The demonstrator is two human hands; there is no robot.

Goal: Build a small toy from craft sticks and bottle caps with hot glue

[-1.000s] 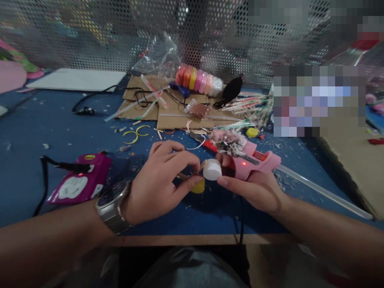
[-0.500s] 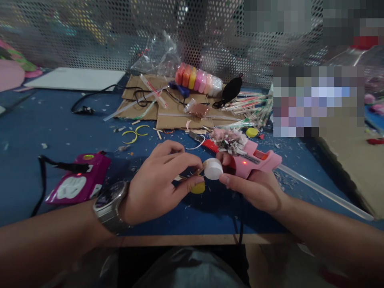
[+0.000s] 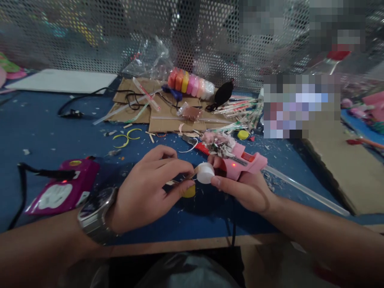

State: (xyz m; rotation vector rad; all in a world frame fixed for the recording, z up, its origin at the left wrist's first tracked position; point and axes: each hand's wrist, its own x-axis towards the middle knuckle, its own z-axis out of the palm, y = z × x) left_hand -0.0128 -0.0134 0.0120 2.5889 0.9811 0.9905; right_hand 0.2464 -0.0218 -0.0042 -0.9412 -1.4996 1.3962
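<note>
My left hand (image 3: 150, 188), with a metal watch on its wrist, is closed in a pinch on a thin wooden stick (image 3: 170, 183) that ends close to a white bottle cap (image 3: 205, 173). A yellow cap (image 3: 189, 192) shows just below those fingertips; whether it joins the stick I cannot tell. My right hand (image 3: 250, 190) is wrapped around a pink glue gun (image 3: 257, 162) with a red light lit. Its thumb and fingertip also hold the white cap. A clear glue stick (image 3: 309, 192) juts from the gun's back. Fluffy scraps (image 3: 220, 144) lie behind the gun, partly covering a red-handled cutter (image 3: 201, 148).
A purple box (image 3: 67, 184) with a black cord is at left. Behind lie cardboard pieces (image 3: 177, 125), packed coloured clay (image 3: 186, 84), wrapped straws (image 3: 243, 112), yellow rings (image 3: 121, 141) and another yellow cap (image 3: 243, 135). A perforated screen (image 3: 120, 40) borders the back; cardboard (image 3: 336, 168) stands right.
The whole view has shifted, so things on the table sit further left. Both hands keep the same grips, and the white cap stays between them.
</note>
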